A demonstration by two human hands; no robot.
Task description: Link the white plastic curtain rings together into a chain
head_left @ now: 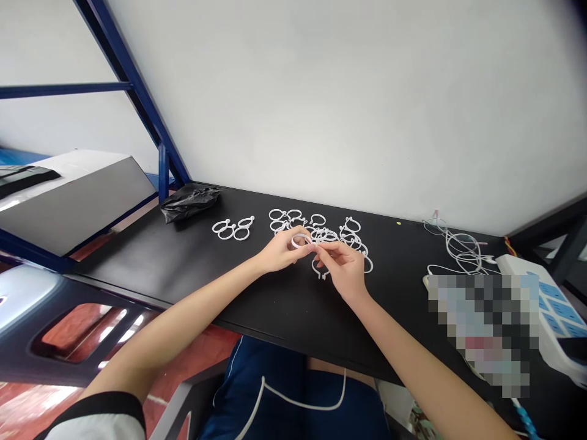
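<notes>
Over the black table (270, 305), both my hands meet at one white plastic ring (300, 234), which looks like a curtain ring with a small eyelet. My left hand (279, 249) pinches its side between thumb and fingers. The fingertips of my right hand (345, 267) are closed at the ring's right end, where the fine detail is too small to make out. Several similar white rings (352, 225) lie loosely behind and beside my hands, partly hidden by them. A smaller group of rings (241, 239) rests farther left, each with a small knob or eyelet.
A crumpled black plastic bag (190, 205) lies at the table's back left. To the right are a tangled white cable (463, 250), a pixelated object (481, 330) and a white-and-blue power strip (557, 311). A white wall stands behind; blue metal posts (137, 98) rise at left.
</notes>
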